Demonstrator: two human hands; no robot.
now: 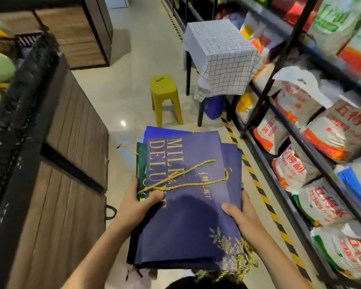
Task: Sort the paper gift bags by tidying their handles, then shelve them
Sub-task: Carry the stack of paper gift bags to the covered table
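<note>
The shelving rack along the right of the aisle is carrying printed sacks on every tier that shows, and no gift bag is sitting on it yet, so the shelving half of the job is looking wholly undone. The stack of gift bags is being held flat above the floor, between the rack and the dark wooden crates on the left, with a navy bag lettered in gold lying on top and blue and green ones fanning out unevenly beneath it. The left hand is gripping the stack's left edge, thumb pressing down on the top bag, while the right hand is clasping the right edge, thumb on top and fingers curling underneath. The gold cord handle is lying loose in a wandering loop across the top bag (its near end seems to be passing under the left thumb), and more gold cords are spilling out at the stack's near corner, so the tidying is seemingly only partly done. A yellow stool is standing further along the aisle.
</note>
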